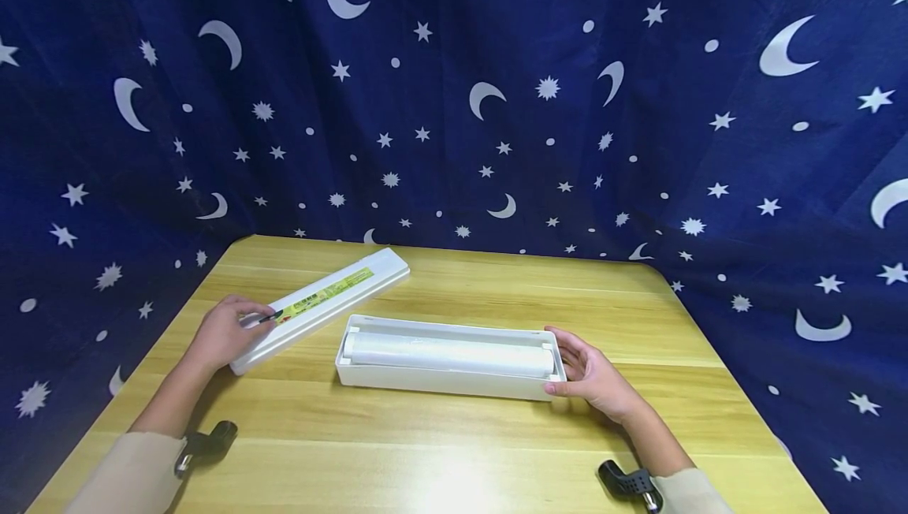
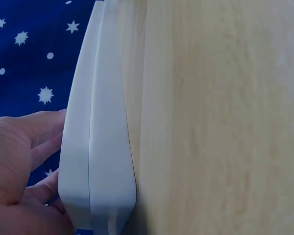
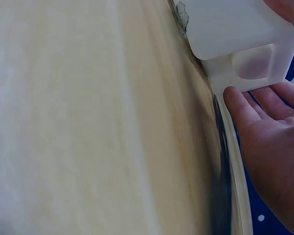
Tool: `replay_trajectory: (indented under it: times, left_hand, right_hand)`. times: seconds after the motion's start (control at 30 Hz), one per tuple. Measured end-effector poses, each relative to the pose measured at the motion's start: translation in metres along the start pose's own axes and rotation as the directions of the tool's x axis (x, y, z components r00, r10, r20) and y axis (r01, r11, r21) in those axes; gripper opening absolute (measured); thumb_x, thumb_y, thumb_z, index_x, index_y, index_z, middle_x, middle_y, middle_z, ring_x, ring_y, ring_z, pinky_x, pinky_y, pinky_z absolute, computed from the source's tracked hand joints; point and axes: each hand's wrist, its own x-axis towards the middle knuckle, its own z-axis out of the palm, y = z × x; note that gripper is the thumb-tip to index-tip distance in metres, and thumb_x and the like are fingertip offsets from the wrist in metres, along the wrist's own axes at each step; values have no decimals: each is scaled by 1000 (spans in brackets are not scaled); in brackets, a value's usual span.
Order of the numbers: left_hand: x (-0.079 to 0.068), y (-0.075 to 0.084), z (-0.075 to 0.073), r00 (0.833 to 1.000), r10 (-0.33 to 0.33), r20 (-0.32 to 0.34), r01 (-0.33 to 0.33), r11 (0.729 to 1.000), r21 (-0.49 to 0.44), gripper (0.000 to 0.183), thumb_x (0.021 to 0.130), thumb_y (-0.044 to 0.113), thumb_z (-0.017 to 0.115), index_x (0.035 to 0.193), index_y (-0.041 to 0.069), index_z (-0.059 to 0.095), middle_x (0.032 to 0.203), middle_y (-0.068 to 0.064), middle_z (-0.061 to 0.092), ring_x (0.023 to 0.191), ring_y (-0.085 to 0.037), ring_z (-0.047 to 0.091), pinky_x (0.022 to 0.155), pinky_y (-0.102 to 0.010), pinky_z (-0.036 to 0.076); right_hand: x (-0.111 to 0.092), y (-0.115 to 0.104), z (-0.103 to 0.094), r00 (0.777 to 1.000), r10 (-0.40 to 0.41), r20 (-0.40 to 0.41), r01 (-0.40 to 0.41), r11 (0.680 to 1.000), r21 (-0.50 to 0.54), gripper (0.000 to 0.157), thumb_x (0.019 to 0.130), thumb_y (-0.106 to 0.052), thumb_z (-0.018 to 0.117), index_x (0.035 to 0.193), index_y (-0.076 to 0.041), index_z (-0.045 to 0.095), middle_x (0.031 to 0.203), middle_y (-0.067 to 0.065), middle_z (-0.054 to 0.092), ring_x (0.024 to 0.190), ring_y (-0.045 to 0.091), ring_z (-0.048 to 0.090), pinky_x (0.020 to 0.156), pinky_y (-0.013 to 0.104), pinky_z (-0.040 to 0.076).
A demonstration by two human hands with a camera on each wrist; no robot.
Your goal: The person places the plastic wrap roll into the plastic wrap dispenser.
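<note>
A long white box lies uncovered in the middle of the table, with a white roll set lengthwise inside. My right hand grips the box's right end, thumb at the near corner and fingers at the far one. In the right wrist view, that end wall shows a rounded recess. To the left, the box's white lid lies slanted, a yellow-green label along its top. My left hand is at the lid's near end, thumb and forefinger pinching a small black piece on it.
The wooden table reaches back to a dark blue curtain with white moons and stars, which also hangs along both sides. A black wrist mount is on the left sleeve and another on the right.
</note>
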Motion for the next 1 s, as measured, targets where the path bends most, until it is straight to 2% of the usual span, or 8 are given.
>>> replay_trajectory:
  times: [0.07, 0.17, 0.27, 0.4, 0.57, 0.8, 1.0]
  left_hand:
    - [0, -1, 0, 1000, -10, 22, 10, 1000, -2, 32, 89, 22, 78, 112, -1, 76, 123, -32, 62, 111, -50, 58, 90, -61, 46]
    - [0, -1, 1, 999, -15, 52, 16, 1000, -14, 43, 86, 27, 82, 116, -2, 74, 128, -34, 58, 116, -52, 55, 94, -64, 44]
    - [-1, -3, 1, 997, -11, 83, 13, 1000, -24, 57, 80, 34, 87, 120, -3, 71, 132, -37, 52, 120, -55, 50, 100, -68, 39]
    - [-4, -8, 1, 995, 4, 99, -1, 999, -34, 69, 72, 34, 92, 125, -4, 67, 137, -38, 47, 124, -56, 44, 102, -69, 36]
    - [-10, -18, -2, 994, 7, 113, -3, 999, -38, 82, 68, 31, 95, 133, -3, 59, 140, -37, 44, 125, -55, 41, 97, -64, 36]
    - [-19, -24, -7, 989, 28, 144, -20, 998, -53, 99, 64, 29, 97, 143, -5, 47, 136, -37, 44, 116, -48, 44, 88, -46, 36]
    - [-22, -23, -7, 987, 17, 158, -8, 998, -57, 104, 62, 26, 96, 144, -8, 41, 135, -37, 44, 115, -49, 44, 90, -50, 35]
  right_hand:
    - [0, 0, 0, 1000, 3, -1, -3, 1000, -2, 101, 79, 6, 82, 159, 6, 19, 155, 19, 40, 130, 0, 56, 102, 23, 53]
    - [0, 1, 0, 1000, 4, 1, -4, 1000, -1, 101, 79, 6, 82, 159, 6, 19, 157, 24, 37, 130, 0, 56, 103, 23, 53]
    - [0, 1, 0, 1000, 6, 1, -6, 1000, 0, 102, 79, 5, 82, 159, 6, 18, 158, 28, 34, 130, -1, 56, 103, 23, 52]
    - [0, 0, 0, 1000, 6, 4, -6, 1000, -1, 102, 80, 5, 82, 159, 6, 18, 158, 31, 31, 130, -1, 56, 102, 23, 53]
    - [0, -1, -1, 1000, 13, 6, -13, 1000, 7, 103, 80, 5, 82, 159, 6, 17, 159, 33, 28, 129, -1, 56, 102, 24, 53]
    - [0, -1, -1, 1000, 15, 3, -15, 1000, 5, 102, 80, 5, 82, 159, 6, 18, 159, 34, 28, 129, -1, 56, 102, 23, 53]
    - [0, 2, -1, 1000, -2, 2, 2, 1000, -7, 101, 79, 6, 81, 158, 9, 18, 158, 35, 29, 129, -2, 56, 102, 23, 53]
